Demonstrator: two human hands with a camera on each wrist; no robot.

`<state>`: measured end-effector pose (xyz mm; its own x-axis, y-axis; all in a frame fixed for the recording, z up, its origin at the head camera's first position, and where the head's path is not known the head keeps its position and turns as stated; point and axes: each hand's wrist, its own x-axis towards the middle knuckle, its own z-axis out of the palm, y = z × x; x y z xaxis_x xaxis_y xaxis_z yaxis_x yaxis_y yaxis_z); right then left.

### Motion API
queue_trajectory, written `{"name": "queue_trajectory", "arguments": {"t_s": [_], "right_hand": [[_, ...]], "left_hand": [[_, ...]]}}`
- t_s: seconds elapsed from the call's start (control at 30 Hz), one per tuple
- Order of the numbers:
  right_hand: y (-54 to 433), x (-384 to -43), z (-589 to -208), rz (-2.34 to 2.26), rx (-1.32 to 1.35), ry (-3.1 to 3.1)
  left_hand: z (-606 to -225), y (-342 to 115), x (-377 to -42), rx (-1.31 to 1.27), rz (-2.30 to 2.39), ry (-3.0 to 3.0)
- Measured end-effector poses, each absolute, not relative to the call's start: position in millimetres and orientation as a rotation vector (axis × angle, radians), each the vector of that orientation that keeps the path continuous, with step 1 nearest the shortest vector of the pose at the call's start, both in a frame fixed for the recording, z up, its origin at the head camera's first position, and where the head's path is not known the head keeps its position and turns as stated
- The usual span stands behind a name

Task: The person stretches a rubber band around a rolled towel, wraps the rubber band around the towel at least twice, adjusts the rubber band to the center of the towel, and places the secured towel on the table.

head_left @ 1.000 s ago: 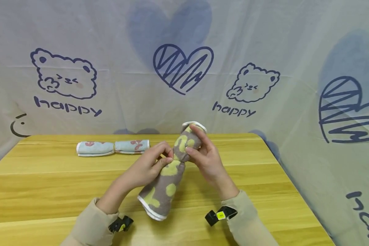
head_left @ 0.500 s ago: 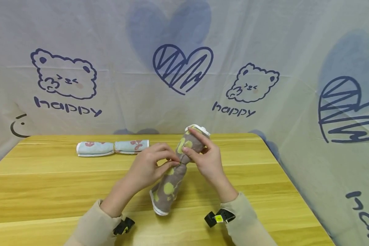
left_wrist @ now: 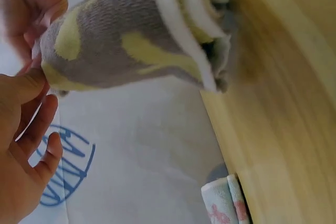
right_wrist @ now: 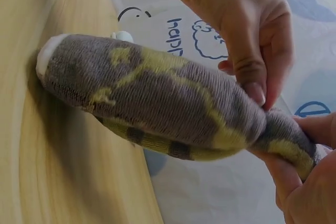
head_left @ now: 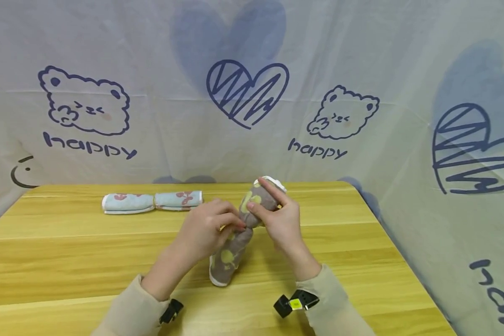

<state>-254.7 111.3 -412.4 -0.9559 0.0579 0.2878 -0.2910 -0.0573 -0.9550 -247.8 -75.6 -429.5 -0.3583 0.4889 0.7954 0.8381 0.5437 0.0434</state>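
A rolled grey-brown towel with yellow patches and white edging is held slanted above the table, drawn in tightly at its middle. My left hand pinches it at that narrow waist with thumb and fingertips. Higher up the roll, my right hand grips the far half, its thumb on the near side and index finger reaching to the white rim. The left wrist view shows the open layers at one end of the towel. In the right wrist view, the towel bulges on one side of the waist, where the left thumb presses.
A second rolled towel, light blue with pink motifs and a band round its middle, lies at the back left of the wooden table. Behind the table hangs a white curtain with printed bears and hearts.
The grey-brown towel has been turned about its length, and its lower end has swung up and to the right. My left hand has shifted right along with the waist.
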Motion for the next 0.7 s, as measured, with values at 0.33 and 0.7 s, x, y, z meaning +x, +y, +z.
{"name": "queue_trajectory", "arguments": {"t_s": [0.33,0.7], "right_hand": [[110,-257,-413,2.126,0.145,-1.997],[114,-259,-409,2.18,0.099,-1.924]], "left_hand": [[-441,-63,-243,-0.995,-0.371,-2.106],[-439,-59,-240,-1.079,-0.571,-2.228]]}}
